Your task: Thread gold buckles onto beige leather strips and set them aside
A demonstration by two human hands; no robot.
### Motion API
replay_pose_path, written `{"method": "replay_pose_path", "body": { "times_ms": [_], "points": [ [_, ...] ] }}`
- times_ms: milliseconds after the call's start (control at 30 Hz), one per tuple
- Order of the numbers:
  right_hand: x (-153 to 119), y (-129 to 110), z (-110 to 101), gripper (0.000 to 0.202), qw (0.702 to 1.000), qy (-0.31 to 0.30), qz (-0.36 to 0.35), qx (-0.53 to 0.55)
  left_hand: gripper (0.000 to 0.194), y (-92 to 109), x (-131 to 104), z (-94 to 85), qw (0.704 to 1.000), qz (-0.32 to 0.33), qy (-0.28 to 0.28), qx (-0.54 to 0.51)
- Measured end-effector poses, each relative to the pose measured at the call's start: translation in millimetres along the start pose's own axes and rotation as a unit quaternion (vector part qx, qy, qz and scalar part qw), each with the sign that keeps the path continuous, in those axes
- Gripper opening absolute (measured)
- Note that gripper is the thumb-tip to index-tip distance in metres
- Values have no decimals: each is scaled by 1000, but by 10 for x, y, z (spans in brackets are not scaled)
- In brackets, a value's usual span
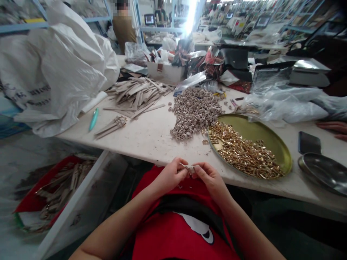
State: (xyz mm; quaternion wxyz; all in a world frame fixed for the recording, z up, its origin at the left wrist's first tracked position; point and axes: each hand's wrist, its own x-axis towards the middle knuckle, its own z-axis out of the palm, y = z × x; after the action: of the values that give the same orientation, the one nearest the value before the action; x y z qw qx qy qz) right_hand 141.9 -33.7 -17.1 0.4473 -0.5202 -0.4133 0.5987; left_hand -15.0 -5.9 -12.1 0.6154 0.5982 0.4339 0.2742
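Note:
Close together over my lap, at the table's front edge, my left hand and my right hand pinch a small light strip with a metal piece between their fingertips. Fingers cover much of it. Beyond them on the table lies a heap of small beige loops. To its right, a round olive tray holds a pile of gold buckles. Flat beige strips are piled at the back left, with a small bundle of strips in front of them.
A turquoise tool and a large white sack are at the left. Below stands a red-lined bin of strips. On the right are a phone, a metal bowl, plastic bags and another person's hand.

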Motion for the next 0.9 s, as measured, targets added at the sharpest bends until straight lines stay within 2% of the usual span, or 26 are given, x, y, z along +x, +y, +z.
{"method": "replay_pose_path", "body": {
  "times_ms": [233, 367, 500, 633, 700, 800, 900],
  "points": [
    [-158, 9, 15, 28, 1000, -8, -19, 12, 18, 121, -195, 49, 993, 40, 31, 110],
    [-183, 23, -8, 41, 993, -41, -8, 111, 21, 176, -256, 26, 984, 25, 42, 171],
    [-182, 113, 5, 24, 983, -48, 42, 173, 20, 196, -289, 32, 971, 16, 69, 228],
    [-176, 222, 15, 30, 958, -125, 125, 226, 24, 162, -269, 69, 957, -12, 72, 279],
    [-163, 265, 10, 29, 947, -139, 145, 251, 25, 137, -241, 75, 949, -21, 70, 307],
    [-132, 282, 0, 21, 941, -120, 151, 277, 23, 109, -190, 63, 954, -24, 66, 292],
    [-107, 214, -7, 22, 942, -121, 153, 275, 28, 116, -153, 34, 985, -43, 24, 163]
  ]
}}
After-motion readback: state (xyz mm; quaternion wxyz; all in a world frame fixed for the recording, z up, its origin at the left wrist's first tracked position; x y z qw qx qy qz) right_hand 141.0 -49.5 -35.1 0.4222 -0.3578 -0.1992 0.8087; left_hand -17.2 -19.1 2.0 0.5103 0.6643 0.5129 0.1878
